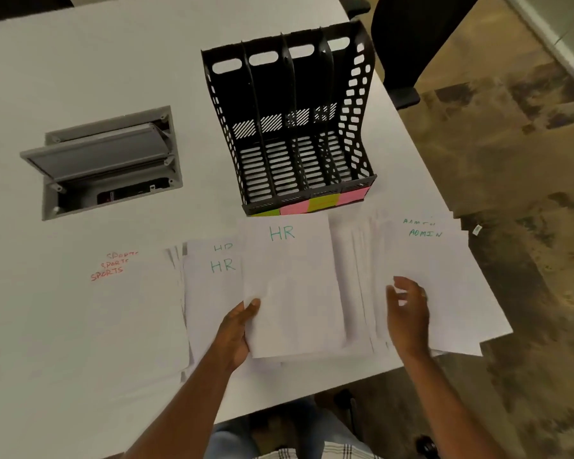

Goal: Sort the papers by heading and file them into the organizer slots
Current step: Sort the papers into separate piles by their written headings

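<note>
Head view. A white sheet headed "HR" (289, 286) in green marker is held above the white table (96, 77), its heading at the far end and its long axis running near to far, tilted slightly to the left at the top. The sheet is pinched at its near-left corner by the left hand (237, 329), thumb on top and fingers underneath; most of the sheet extends far and right of that grip.

The right hand (406, 313) is seen with fingers loosely spread, holding nothing, over a fanned stack of sheets (362, 276) whose headings are hidden; whether it touches the paper cannot be told.

Sorted piles lie flat along the near part of the table. An "HR" pile (212, 293) sits just left of the held sheet and is partly overlapped by it, two headings showing. A "SPORTS" pile (130, 309), lettered in red with three headings staggered, lies farther left. An "ADMIN" pile (444, 286), lettered in green, lies at the right and overhangs the table edge.

A black perforated organizer (295, 127) with four slots stands just beyond the papers, all slots without paper. Green and pink sticky labels (312, 205) are fixed along its near lip. A grey cable hatch (106, 160), lid raised, is set into the table to the left.
</note>
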